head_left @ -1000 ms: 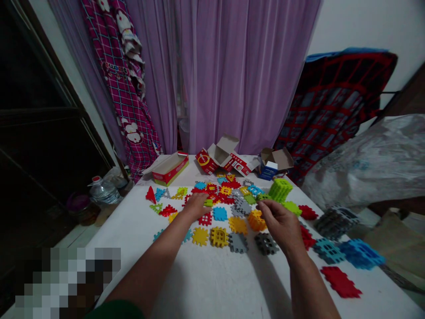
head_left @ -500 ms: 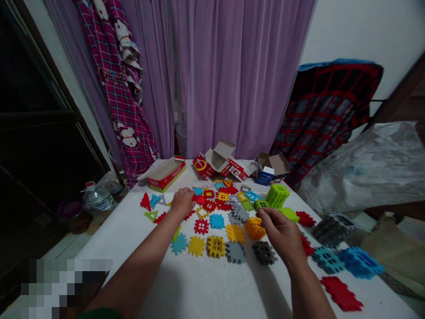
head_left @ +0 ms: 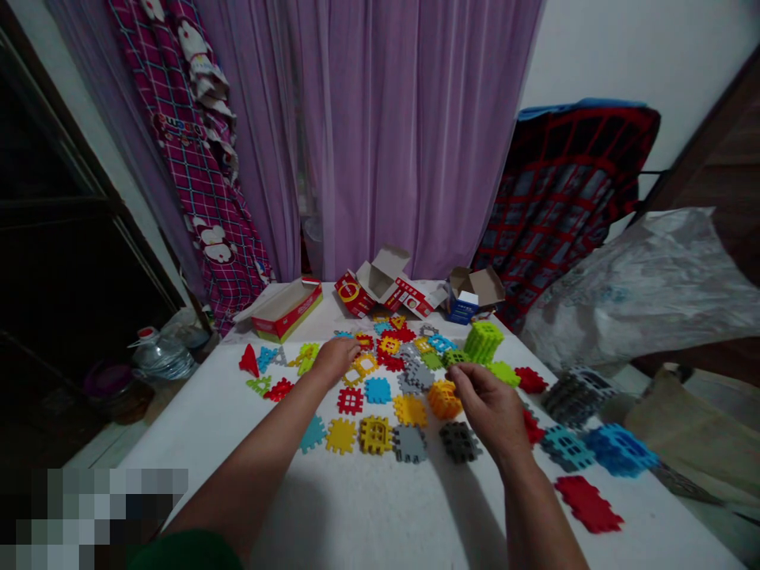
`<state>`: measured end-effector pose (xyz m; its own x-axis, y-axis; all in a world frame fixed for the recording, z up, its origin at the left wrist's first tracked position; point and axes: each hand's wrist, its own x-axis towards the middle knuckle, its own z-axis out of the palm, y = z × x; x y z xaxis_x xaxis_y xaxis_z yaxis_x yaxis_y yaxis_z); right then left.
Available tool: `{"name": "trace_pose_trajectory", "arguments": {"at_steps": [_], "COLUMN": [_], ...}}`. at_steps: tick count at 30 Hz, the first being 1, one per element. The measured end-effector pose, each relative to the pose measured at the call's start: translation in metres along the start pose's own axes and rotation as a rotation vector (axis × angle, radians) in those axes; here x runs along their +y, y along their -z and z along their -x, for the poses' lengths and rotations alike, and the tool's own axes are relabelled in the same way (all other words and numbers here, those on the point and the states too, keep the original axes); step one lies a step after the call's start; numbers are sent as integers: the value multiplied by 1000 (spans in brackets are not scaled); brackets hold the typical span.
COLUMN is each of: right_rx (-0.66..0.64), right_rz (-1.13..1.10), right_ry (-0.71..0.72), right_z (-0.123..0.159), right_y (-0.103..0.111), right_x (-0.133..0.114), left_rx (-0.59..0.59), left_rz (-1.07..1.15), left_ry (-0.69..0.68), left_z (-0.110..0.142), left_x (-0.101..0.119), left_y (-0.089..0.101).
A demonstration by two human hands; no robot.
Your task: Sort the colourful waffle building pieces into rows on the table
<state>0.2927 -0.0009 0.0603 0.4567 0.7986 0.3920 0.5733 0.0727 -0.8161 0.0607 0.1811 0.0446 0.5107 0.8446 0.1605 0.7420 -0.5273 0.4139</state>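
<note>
Toothed plastic building squares lie over the table. My left hand (head_left: 337, 361) reaches into the far middle, fingers closed and pointing right, beside a yellow frame piece (head_left: 368, 363). What its fingertips hold, if anything, is hidden. My right hand (head_left: 485, 398) is raised with thumb and fingers pinched; I cannot make out what is between them. Just left of it stands an orange stack (head_left: 444, 400), and below it lies a dark grey stack (head_left: 460, 442). A blue square (head_left: 378, 389) and a red window square (head_left: 351, 400) lie flat between the hands.
A tall lime-green stack (head_left: 483, 342), a grey stack (head_left: 577, 396) and a blue stack (head_left: 621, 450) stand on the right. A red plate (head_left: 589, 503) lies near the right edge. Behind are opened boxes: red-green (head_left: 288, 313), red (head_left: 356, 296) and blue (head_left: 461, 309).
My left hand has moved a little right and away over the pieces, where red squares showed before. The right hand stays pinched in nearly the same place. The view has shifted slightly right.
</note>
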Motion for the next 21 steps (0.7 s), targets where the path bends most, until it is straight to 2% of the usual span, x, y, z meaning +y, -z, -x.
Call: {"name": "trace_pose_trajectory", "arguments": {"at_steps": [2,4,6,8,11,13,17,21], "right_rx": [-11,-32,-87,-198,-332,-368,-373,-325], "right_rz": [-1,19,46,95,264,367,467,517], "right_ry": [18,61,135,223,345,372,371,403], "right_z": [0,3,10,21,41,53,68,76], "right_y": [-5,-15,-30,-47,-70,-79,-84,-85], "right_x": [-2,-8,-18,-30,-47,-54,-59,-58], "left_rx": [97,121,57,-1,11,33,25,59], "left_rz": [164,423,670,822,926,960,1008,1089], "left_ry": [57,134,225,284,322,323,323,367], "left_z": [13,34,57,80,104,112,120,124], "left_x": [-1,1,5,10,16,18,17,16], "left_y": [4,4,2,0,2,6,8,0]}}
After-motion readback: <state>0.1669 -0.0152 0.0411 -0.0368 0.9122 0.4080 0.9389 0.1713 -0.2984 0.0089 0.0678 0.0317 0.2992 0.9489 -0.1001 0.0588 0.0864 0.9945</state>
